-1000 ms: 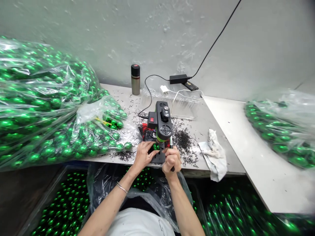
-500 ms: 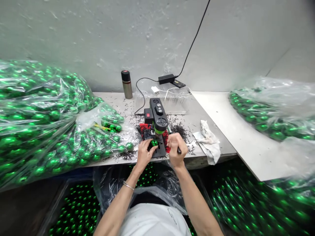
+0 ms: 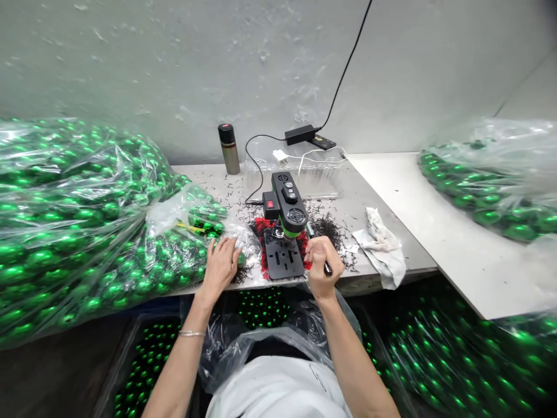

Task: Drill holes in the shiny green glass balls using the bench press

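My right hand (image 3: 323,266) is closed around the black-tipped lever handle (image 3: 328,269) of a small bench drill press (image 3: 289,203). Its black slotted base plate (image 3: 282,264) carries no ball. To the left, my left hand (image 3: 221,266) reaches over shiny green balls (image 3: 196,273) at the mouth of a clear plastic bag. Its fingers are spread and bent a little; whatever lies under the palm is hidden. Red material (image 3: 264,225) and black shavings (image 3: 324,229) surround the press.
A large bag of green balls (image 3: 78,215) fills the left side. Behind the press are a bottle (image 3: 228,150), a clear plastic tray (image 3: 322,183) and a power adapter (image 3: 300,134). A crumpled white cloth (image 3: 383,249) lies at right. Containers of green balls (image 3: 263,307) stand below the table.
My left hand has moved left from the base plate to the bag of balls. The green ball it held on the plate is gone from there. My right hand stays on the lever.
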A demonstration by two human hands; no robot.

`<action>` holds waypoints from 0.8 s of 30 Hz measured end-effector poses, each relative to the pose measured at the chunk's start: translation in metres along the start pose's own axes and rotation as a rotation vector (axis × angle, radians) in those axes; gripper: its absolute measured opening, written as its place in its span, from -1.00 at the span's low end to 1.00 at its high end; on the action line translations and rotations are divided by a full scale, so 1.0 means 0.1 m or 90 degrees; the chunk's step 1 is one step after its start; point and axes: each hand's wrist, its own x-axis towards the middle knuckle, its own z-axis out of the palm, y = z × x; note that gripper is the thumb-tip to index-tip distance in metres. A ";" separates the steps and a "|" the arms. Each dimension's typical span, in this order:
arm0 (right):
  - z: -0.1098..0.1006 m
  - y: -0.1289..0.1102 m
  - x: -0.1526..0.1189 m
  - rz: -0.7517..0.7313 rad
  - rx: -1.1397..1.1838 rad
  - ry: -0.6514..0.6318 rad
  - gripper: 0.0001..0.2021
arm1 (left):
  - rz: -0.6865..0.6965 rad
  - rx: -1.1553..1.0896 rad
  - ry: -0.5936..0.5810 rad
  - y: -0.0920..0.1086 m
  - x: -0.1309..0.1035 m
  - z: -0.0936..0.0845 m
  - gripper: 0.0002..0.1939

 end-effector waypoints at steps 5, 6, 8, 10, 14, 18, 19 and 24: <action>-0.01 -0.02 0.01 -0.018 -0.020 -0.009 -0.68 | -0.014 0.052 -0.061 -0.16 0.14 -0.16 -0.62; -0.01 -0.01 0.00 -0.018 -0.021 -0.003 -0.67 | -0.023 0.048 -0.081 -0.16 0.12 -0.19 -0.63; 0.01 0.02 -0.03 -0.020 -0.016 0.015 -0.64 | -0.038 0.041 -0.132 -0.15 0.06 -0.22 -0.64; 0.02 0.04 -0.05 -0.022 -0.013 0.029 -0.62 | -0.042 0.042 -0.166 -0.14 0.03 -0.21 -0.63; 0.01 0.07 -0.07 -0.030 -0.023 0.025 -0.62 | -0.040 0.059 -0.133 -0.15 0.05 -0.10 -0.62; 0.00 0.07 -0.07 -0.049 -0.016 0.014 -0.64 | -0.060 0.067 -0.047 -0.13 0.14 0.01 -0.65; 0.00 0.07 -0.07 -0.052 -0.012 0.014 -0.64 | -0.078 0.075 -0.044 -0.11 0.17 0.02 -0.65; 0.01 0.08 -0.07 -0.052 0.010 0.014 -0.66 | -0.184 0.130 -0.162 0.04 0.39 0.03 -0.62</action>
